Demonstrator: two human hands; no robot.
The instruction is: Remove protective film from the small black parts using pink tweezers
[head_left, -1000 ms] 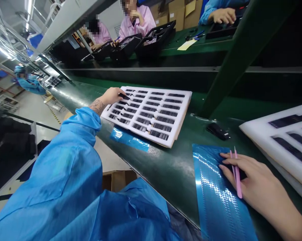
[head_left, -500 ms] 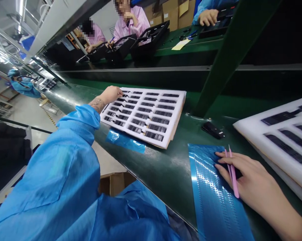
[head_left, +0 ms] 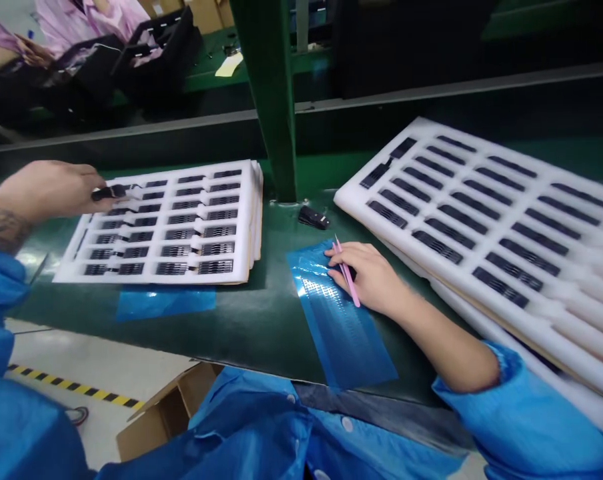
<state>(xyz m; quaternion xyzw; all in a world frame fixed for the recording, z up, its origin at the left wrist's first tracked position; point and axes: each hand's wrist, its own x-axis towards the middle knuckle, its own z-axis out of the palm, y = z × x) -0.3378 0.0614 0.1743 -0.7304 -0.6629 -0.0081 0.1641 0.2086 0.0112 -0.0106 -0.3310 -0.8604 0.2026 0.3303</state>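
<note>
My left hand (head_left: 49,189) is closed in a pinch on a small black part (head_left: 109,193), lifted just above the left end of a white foam tray (head_left: 241,267) that holds rows of such parts. My right hand (head_left: 374,277) rests on a blue film sheet (head_left: 341,327) on the green belt, fingers curled round pink tweezers (head_left: 346,273) that point away from me. Part of the sheet lies under this hand.
A larger white foam tray (head_left: 481,207) with dark parts lies tilted at the right. A small black piece (head_left: 313,217) sits by a green post (head_left: 269,100). Another blue film (head_left: 164,301) lies before the left tray. A cardboard box (head_left: 156,417) stands below. People in pink work beyond.
The view has swung right and down. My left hand has lifted a black part off the tray's left end. My right hand stays on the blue sheet with the tweezers.
</note>
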